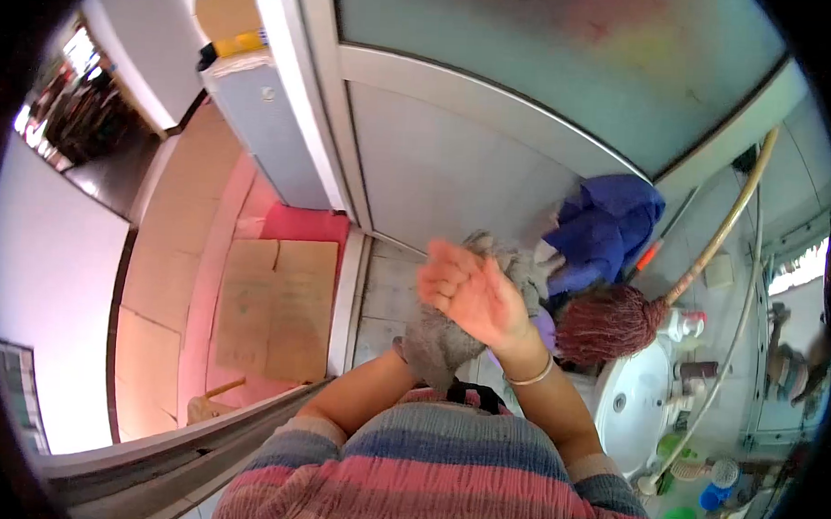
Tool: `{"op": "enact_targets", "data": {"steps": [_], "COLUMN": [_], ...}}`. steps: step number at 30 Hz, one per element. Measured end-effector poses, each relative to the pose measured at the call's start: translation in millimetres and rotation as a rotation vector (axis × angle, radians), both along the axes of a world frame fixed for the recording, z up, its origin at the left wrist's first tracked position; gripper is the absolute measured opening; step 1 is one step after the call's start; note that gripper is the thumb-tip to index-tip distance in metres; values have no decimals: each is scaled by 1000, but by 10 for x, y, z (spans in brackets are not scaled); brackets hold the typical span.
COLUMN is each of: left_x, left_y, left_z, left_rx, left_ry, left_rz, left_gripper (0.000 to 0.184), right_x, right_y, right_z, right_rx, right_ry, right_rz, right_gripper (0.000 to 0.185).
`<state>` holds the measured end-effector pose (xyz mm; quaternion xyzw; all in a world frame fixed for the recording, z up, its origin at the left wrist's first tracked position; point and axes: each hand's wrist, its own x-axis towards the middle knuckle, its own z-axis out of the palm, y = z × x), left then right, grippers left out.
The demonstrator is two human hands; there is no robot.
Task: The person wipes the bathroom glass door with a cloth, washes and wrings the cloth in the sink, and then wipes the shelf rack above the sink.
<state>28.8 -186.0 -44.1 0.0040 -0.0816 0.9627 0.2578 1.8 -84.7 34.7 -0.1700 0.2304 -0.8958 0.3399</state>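
Note:
A grey cloth [440, 347] hangs at the middle, in front of my body. My left forearm reaches up to it, and the cloth covers the hand, so its fingers are hidden. In front of the cloth is my right hand [478, 298], slightly blurred, with a bangle [532, 372] on the wrist. Its palm shows, the fingers are loosely curled and apart from the thumb, and nothing is visible in it. More grey fabric lies behind this hand, beside a dark blue cloth [609, 220].
A red-brown mop head [610, 326] with a long handle [718, 238] leans over a white sink [632, 409] on the right. A framed door panel [456, 156] stands ahead. To the left, flattened cardboard [276, 310] lies on the floor beyond a threshold, near a grey cabinet [278, 127].

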Motion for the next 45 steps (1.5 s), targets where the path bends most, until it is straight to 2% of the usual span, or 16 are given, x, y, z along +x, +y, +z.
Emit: {"op": "enact_targets", "data": {"steps": [2,3,5,7,10,11,15,19,22,23,25,28,32,34,42,45], "left_x": [-124,-176,-292,-472,-510,-545,-747,-1002,-1209,-1274,-1436,-1696,-1950,-2136,-2972,-3194], "left_y": [-354,-483,-672,-715,-777,-882,-1391,-1599,-1566,-1550,-1546,-1644,-1738,-1791,-2018,-2161], "left_z": [28,34,-58,-129,392,360,409,743,757,784,799,743,770,765,813,1025], "left_rx": [-148,-285,-843,-1483,-2683,-2698,-2829,-3100,-2893,-2769,-2711,-2578,-2519,-2495,-2275,-2317], "left_ry": [50,87,278,651,1295,1203,817,501,674,796,881,919,935,1014,1321,1338], "left_rz": [135,202,346,466,761,565,426,770,1245,1261,1306,1357,1318,1318,1340,1443], "left_gripper": [39,39,45,42,34,32,27,17,26,30,29,28,26,25,28,41], "right_x": [-139,-204,-327,-343,-386,-458,-721,-1027,-1324,-1398,-1626,-1935,-2185,-2166,-1953,-2387], "right_y": [75,69,73,-114,-557,-663,-1026,-1248,-1442,-1483,-1646,-1474,-1072,-847,-322,-220], "right_z": [-309,-454,-783,-1395,-990,-981,-408,-31,-272,-355,-404,-402,-30,-53,-363,-591], "right_rx": [63,204,485,144,638,761,1181,807,809,865,385,611,1431,1714,2109,2209], "right_ry": [176,55,-192,-81,489,770,1595,1553,1460,1416,709,943,1626,1714,1001,741], "right_rz": [105,-18,-281,-191,-378,-403,-216,-374,-204,-225,46,-328,-696,-815,-1268,-1474], "right_gripper": [49,48,46,44,43,44,49,56,56,46,37,24,20,21,27,29]}}
